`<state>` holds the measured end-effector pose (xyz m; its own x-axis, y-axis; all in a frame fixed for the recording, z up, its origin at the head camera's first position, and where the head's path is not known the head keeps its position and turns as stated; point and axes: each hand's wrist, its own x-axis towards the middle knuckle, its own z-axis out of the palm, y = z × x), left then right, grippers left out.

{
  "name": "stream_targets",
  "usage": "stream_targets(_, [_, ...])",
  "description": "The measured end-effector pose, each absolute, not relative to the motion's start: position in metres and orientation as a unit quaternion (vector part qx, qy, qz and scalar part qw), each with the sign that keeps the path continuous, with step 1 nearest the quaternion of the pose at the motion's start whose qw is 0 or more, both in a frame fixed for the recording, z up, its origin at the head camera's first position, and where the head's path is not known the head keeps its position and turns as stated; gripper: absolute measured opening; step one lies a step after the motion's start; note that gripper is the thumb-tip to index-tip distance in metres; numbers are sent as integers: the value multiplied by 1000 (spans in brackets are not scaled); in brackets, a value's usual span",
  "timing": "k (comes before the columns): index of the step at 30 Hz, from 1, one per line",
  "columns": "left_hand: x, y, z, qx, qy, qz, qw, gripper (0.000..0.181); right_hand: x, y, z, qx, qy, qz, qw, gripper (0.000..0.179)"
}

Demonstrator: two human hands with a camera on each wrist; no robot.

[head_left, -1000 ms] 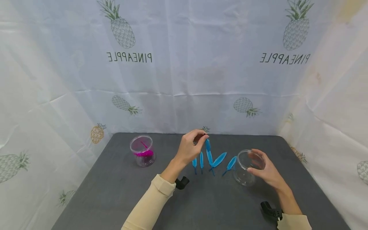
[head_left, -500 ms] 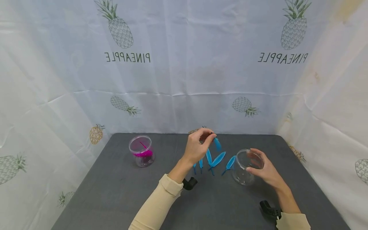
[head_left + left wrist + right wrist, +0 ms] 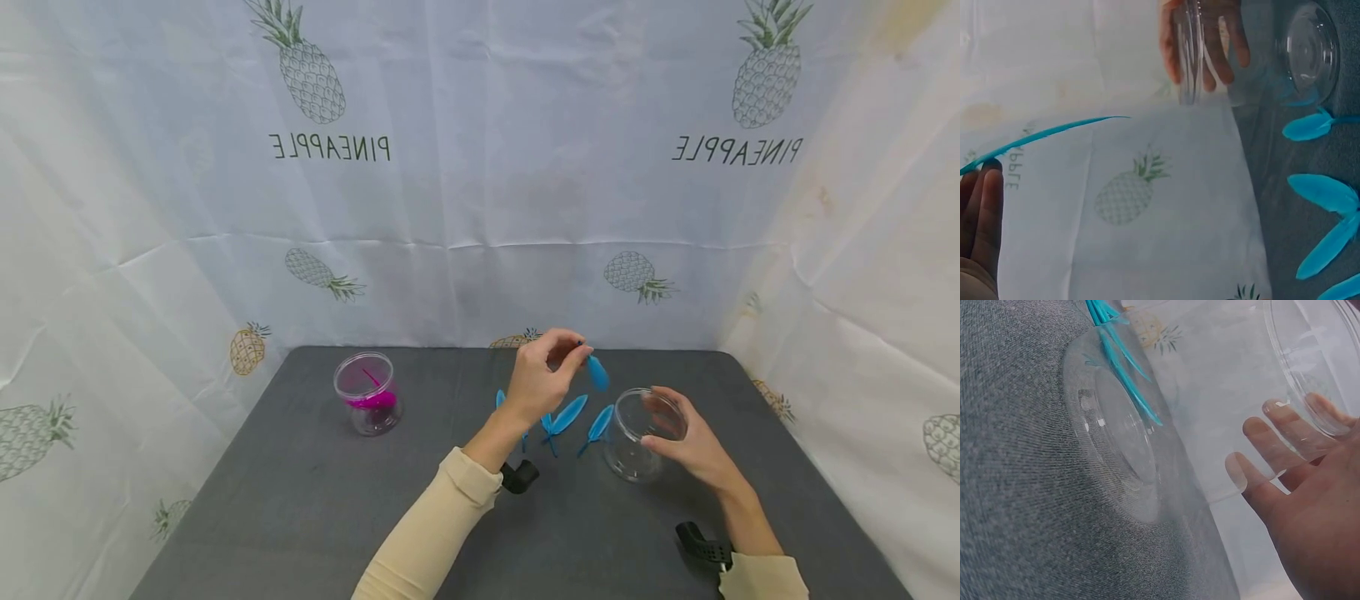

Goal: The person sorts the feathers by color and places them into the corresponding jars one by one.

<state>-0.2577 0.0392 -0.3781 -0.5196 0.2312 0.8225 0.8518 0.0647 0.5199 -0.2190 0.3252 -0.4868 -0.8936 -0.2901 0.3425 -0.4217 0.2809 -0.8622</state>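
A blue feather (image 3: 597,373) hangs tip-down from my left hand (image 3: 542,379), which pinches it by the quill between thumb and fingertips. In the left wrist view this feather (image 3: 1047,132) sticks out sideways from the fingers. My right hand (image 3: 693,442) grips a clear jar (image 3: 633,462) near its rim, thumb on one side and fingers round the far side. The jar stands upright on the table with nothing inside it. Several more blue feathers lie just left of the jar, the nearest feather (image 3: 599,423) close to its wall; my left wrist hides part of the others.
Another clear jar (image 3: 375,427) stands at the back left of the grey table (image 3: 285,500), with a magenta feather (image 3: 375,401) in it. A white pineapple-print curtain (image 3: 480,183) closes off the back and sides. A black wrist mount sits on each forearm.
My left hand has moved to the right with its blue feather, from above the lying feathers towards the clear jar. The right hand still grips the jar in the same place.
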Motion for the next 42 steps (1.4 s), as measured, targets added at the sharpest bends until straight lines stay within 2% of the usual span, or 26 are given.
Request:
stream_targets(21, [-259, 80, -395, -423, -720, -492, 246, 14, -219, 326, -488, 207, -809, 548, 50, 79])
stream_targets(29, [-257, 85, -412, -419, -768, -434, 215, 17, -218, 324, -487, 208, -804, 555, 46, 79])
stream_targets(42, [-253, 91, -429, -447, -793, -358, 206, 17, -220, 325, -486, 211, -797, 565, 47, 78])
